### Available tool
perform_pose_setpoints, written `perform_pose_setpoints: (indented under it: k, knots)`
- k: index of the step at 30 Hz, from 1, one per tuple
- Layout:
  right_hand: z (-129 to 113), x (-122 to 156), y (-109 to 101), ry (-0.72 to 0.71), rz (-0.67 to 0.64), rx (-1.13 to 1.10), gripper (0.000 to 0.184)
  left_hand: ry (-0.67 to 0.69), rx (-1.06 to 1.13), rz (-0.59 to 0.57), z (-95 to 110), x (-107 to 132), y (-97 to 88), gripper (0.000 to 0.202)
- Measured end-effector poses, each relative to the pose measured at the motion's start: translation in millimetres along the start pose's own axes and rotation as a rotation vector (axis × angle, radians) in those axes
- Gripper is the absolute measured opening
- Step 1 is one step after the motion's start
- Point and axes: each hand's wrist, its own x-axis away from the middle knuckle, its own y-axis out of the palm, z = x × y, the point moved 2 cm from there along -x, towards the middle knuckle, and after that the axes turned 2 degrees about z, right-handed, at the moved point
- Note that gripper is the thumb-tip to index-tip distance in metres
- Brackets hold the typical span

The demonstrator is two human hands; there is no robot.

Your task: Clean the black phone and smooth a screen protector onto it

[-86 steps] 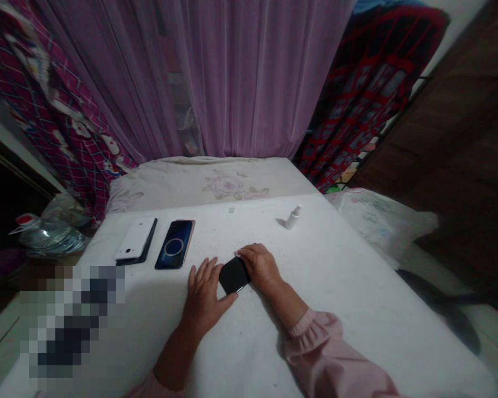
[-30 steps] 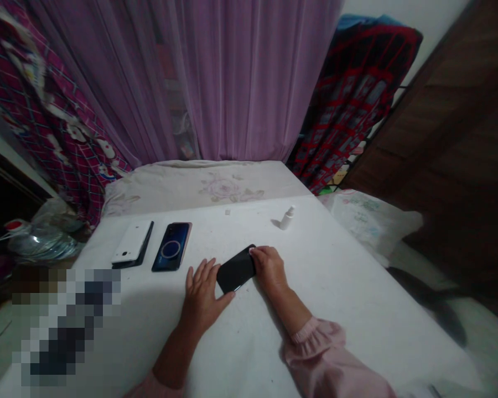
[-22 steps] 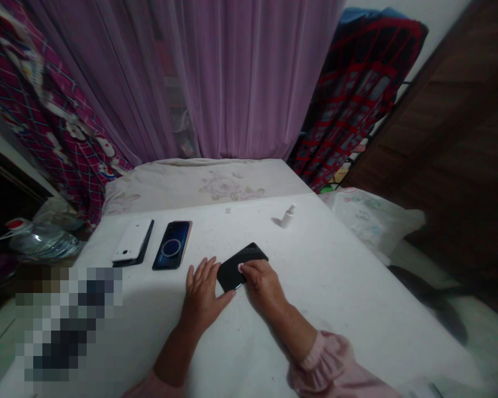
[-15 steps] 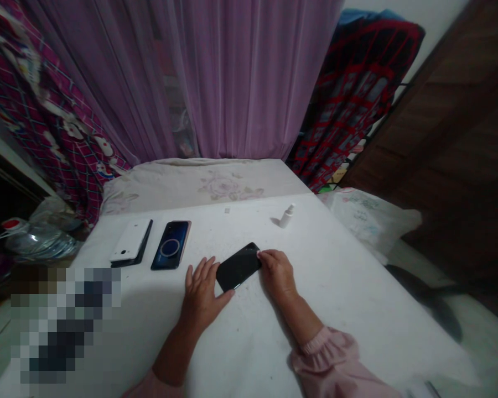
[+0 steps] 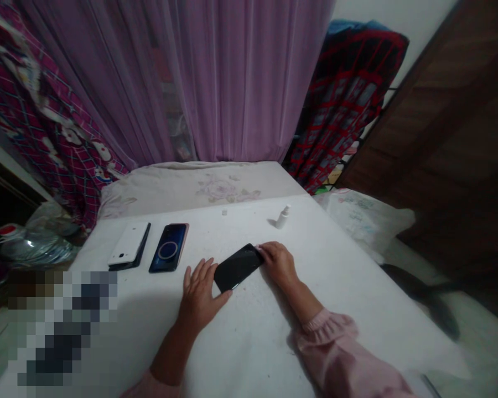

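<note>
A dark smartphone (image 5: 237, 268) lies at a slant on the white cloth, its black glossy face up. My left hand (image 5: 199, 290) holds its left end, thumb along the near edge and index finger by the far left corner, the other fingers spread on the cloth. At the phone's right end, my right hand (image 5: 280, 265) has its fingers closed in a pinch. A small whitish piece (image 5: 258, 247) shows at those fingertips, over the phone's far right corner; its material is too small to tell. Beyond the right hand stands a small white spray bottle (image 5: 282, 218).
Left of the hands lie a blue phone (image 5: 167, 250) with a ring on its back and a white phone (image 5: 128, 243) on top of a dark one. A pixelated patch (image 5: 66, 326) covers the near left. Purple curtains (image 5: 240, 83) hang behind the white-covered surface (image 5: 249, 354).
My right hand has shifted slightly at the phone's right end, and more of the whitish piece shows at its fingertips. The left hand keeps its hold. The camera view has moved a little.
</note>
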Motion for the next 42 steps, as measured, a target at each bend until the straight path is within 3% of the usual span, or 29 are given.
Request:
perform_pose_setpoints:
  k: [4, 7, 13, 16, 19, 23, 25, 31, 36, 39, 42]
  knots:
    - [-5, -24, 12, 0.014, -0.061, -0.139, 0.021, 0.057, 0.002, -0.019, -6, -1, 4.0, 0.061]
    - [-10, -25, 16, -0.03, -0.137, -0.165, 0.019, 0.059, 0.011, 0.004, -13, -4, 7.0, 0.063]
    - [-22, 26, -7, -0.046, -0.16, -0.156, 0.02, -0.127, 0.004, 0.186, -14, -23, -1.9, 0.039]
    - [-36, 54, -16, -0.069, -0.17, -0.253, 0.021, -0.137, -0.005, 0.16, 1, -27, -7.0, 0.026]
    - [-43, 64, -14, -0.05, -0.135, -0.276, 0.022, -0.113, -0.012, 0.136, 24, -16, -2.5, 0.03]
    - [-44, 53, 2, -0.04, -0.093, -0.188, 0.022, -0.08, -0.104, 0.087, 46, 9, 15.4, 0.07]
    - [-46, 42, 12, -0.023, -0.106, -0.128, 0.02, -0.041, -0.138, 0.03, 50, 16, 22.4, 0.075]
    - [-58, -7, 37, 0.112, -0.215, -0.003, 0.019, -0.042, -0.218, -0.032, 50, 15, 20.9, 0.068]
    - [-66, -39, 51, 0.133, -0.231, -0.017, 0.021, -0.033, -0.245, -0.053, 54, 13, 18.9, 0.068]
    - [-65, -39, 50, 0.139, -0.238, -0.03, 0.022, -0.032, -0.236, -0.082, 54, 12, 17.2, 0.067]
    - [-58, -22, 39, 0.155, -0.243, -0.034, 0.02, -0.038, -0.197, -0.142, 50, 9, 9.2, 0.066]
